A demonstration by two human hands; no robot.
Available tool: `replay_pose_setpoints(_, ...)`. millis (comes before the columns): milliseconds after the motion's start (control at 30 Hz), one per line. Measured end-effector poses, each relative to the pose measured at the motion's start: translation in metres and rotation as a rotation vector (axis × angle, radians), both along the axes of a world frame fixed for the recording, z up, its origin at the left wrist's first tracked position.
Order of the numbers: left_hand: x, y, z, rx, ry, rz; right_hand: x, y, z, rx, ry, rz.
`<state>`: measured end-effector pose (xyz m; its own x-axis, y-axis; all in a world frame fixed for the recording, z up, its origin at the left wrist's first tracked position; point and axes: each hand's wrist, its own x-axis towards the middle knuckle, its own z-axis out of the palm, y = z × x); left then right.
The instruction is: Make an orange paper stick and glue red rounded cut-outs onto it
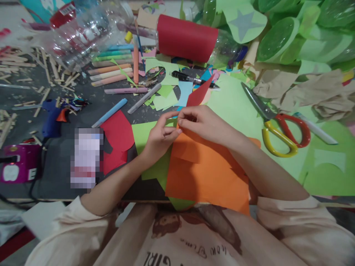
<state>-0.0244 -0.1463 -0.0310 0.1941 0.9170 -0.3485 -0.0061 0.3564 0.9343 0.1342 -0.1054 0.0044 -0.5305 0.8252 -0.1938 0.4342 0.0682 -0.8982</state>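
- Two hands meet at the middle of what I see, above a dark desk point(55, 177) littered with craft scraps; I list things from biggest to smallest.
- The light green sheet point(235, 107) covers the right part of the desk and carries the scissors.
- The orange paper point(208, 170) lies in front of me, just under both hands, overlapping a darker green paper point(144, 135) to its left; its top edge sits at my fingertips.
- A red-wrapped bottle point(187, 37) lies on its side at the far edge, with a clear plastic bottle point(85, 33) to its left.
- A red paper piece point(118, 140) lies left of the green paper, flat on the desk.
- The scissors point(280, 129), red and yellow handles, lie shut on the light green sheet, well apart from my right hand.
- My right hand point(206, 123) is curled, fingertips pinched on the top edge of the orange paper.
- My left hand point(161, 136) is curled too, thumb and forefinger pinching the same edge, touching the right hand's fingertips.
- A blue glue gun point(51, 116) rests at the left, near the wooden sticks point(16, 64).
- Pastel markers point(111, 70) lie in a row beyond the hands.
- A black pen point(191, 78) lies near the red bottle.
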Motion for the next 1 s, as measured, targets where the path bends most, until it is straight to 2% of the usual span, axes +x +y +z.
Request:
replay_pose_setpoints(333, 0.0, 0.0, -0.003, 0.034, -0.002, -0.027, 0.0, 0.001, -0.001, -0.012, -0.022, 0.004)
replay_pose_setpoints(533, 0.0, 0.001, -0.002, 0.065, 0.018, -0.037, 0.008, 0.006, 0.003, -0.071, -0.104, 0.076)
replay_pose_setpoints(1000, -0.002, 0.006, 0.003, 0.064, 0.04, -0.037, 0.003, 0.003, 0.007, -0.077, -0.065, 0.109)
